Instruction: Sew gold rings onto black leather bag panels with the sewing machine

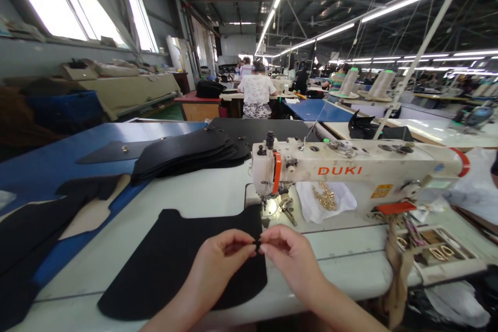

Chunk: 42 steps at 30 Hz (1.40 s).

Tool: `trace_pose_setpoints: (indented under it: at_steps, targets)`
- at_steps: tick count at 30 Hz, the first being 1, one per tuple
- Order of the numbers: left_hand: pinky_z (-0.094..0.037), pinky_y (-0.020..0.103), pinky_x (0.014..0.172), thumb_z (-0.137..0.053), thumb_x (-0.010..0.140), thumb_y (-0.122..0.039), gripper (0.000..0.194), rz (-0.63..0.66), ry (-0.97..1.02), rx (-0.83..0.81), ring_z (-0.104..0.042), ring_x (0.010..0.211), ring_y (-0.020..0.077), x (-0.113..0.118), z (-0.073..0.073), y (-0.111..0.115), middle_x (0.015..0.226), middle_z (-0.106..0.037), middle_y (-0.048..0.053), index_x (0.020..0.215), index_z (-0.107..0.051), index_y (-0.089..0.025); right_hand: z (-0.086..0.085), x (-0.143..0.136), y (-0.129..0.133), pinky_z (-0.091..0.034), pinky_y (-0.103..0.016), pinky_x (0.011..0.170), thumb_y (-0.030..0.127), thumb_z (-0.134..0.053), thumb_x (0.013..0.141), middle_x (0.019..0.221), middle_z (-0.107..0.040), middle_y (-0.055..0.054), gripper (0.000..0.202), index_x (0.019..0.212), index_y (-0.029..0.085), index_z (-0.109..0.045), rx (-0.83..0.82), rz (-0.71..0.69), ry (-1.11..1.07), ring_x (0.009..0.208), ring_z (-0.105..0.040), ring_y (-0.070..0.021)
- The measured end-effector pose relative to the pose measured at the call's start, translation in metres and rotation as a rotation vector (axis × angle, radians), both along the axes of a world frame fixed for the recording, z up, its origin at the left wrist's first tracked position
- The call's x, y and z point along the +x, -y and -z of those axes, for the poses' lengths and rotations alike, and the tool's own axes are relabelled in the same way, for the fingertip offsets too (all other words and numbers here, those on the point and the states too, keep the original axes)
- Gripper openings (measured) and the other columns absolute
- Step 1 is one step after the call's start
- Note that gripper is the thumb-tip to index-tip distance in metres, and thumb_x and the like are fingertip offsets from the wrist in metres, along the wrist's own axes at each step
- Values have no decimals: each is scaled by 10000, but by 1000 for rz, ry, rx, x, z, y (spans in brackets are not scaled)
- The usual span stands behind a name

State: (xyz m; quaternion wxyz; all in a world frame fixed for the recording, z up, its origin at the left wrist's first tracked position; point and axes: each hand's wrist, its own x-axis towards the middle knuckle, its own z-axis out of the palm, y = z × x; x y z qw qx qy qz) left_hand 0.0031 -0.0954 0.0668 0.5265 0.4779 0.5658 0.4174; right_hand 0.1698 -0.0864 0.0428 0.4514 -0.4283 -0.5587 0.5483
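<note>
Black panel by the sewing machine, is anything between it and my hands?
Nothing visible blocks your left hand or right hand from the black panel; they meet over its right edge, pinching a small dark bit that may be separate.

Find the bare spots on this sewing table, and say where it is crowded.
Pale tabletop shows bare between the black stack and black panel, and right of the right hand, in front of the sewing machine, up to the brown strap. Crowded: the parts tray, and under the machine's arm, where gold chain lies on white cloth.
</note>
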Motion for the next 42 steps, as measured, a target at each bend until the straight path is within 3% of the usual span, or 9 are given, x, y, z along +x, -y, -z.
trace_pose_setpoints:
  at_steps: [5, 12, 17, 22, 27, 31, 35, 37, 42]
  targets:
    - [-513, 254, 673, -745, 601, -322, 196, -16, -24, 33, -662, 679, 192, 0, 2, 1, 681, -720, 19, 720, -687, -177, 5, 0, -2, -505, -294, 664, 411, -779, 613, 703, -686, -34, 335, 803, 152, -685, -195, -27, -136, 652, -645, -165]
    - [-497, 255, 646, -742, 599, -334, 197, -12, -44, 31, -640, 651, 187, 4, 0, 3, 669, -702, 20, 704, -692, -176, 1, -4, -2, -509, -279, 605, 488, -810, 535, 635, -669, -29, 415, 717, 136, -685, -287, -38, -184, 579, -637, -148]
    - [-489, 244, 635, -718, 634, -335, 172, -1, -109, 59, -637, 660, 185, 3, 1, 3, 678, -704, 18, 712, -696, -183, 1, -2, -1, -501, -269, 614, 423, -747, 652, 652, -671, -27, 295, 735, 145, -696, -185, -53, -101, 605, -636, -148]
    - [-498, 246, 654, -713, 645, -332, 168, 12, -141, 77, -645, 684, 193, 0, 6, 3, 702, -719, 24, 724, -705, -184, -8, 1, -1, -462, -239, 586, 233, -613, 755, 615, -639, -4, 109, 738, 157, -688, -58, -88, 105, 598, -613, -137]
    - [-506, 246, 647, -730, 636, -319, 160, 63, -226, 74, -653, 688, 198, -5, 10, 1, 708, -726, 22, 732, -733, -191, -7, 6, 1, -413, -219, 554, 162, -553, 771, 626, -626, 4, 137, 720, 178, -679, 81, -85, 317, 580, -580, -123]
    - [-514, 249, 662, -725, 636, -278, 117, 175, -177, 2, -662, 690, 189, -11, 9, -6, 695, -722, 21, 704, -724, -183, 4, 7, 3, -427, -229, 545, 185, -558, 758, 608, -630, 0, 119, 726, 173, -672, 5, -75, 268, 570, -598, -139]
    - [-539, 290, 700, -730, 639, -300, 213, 313, -68, -73, -680, 703, 199, -17, 10, -27, 708, -718, 28, 791, -689, -156, 14, 6, -1, -442, -235, 541, 215, -577, 731, 575, -614, 7, 88, 712, 171, -650, -78, -41, 175, 553, -596, -139]
    - [-544, 335, 776, -674, 704, -343, 273, 302, -168, 28, -689, 794, 225, -20, 15, -41, 813, -730, 57, 895, -672, -148, 17, 6, -7, -454, -235, 545, 222, -593, 715, 566, -607, 17, 66, 692, 172, -631, -140, -20, 121, 539, -592, -132]
    - [-389, 457, 1053, -485, 850, -315, 388, 310, -790, 544, -541, 1183, 266, -22, 50, -60, 1262, -597, 131, 1190, -558, -142, 19, 10, -25, -454, -207, 509, 139, -606, 689, 546, -589, 44, 65, 633, 167, -586, -294, -12, 105, 477, -571, -100]
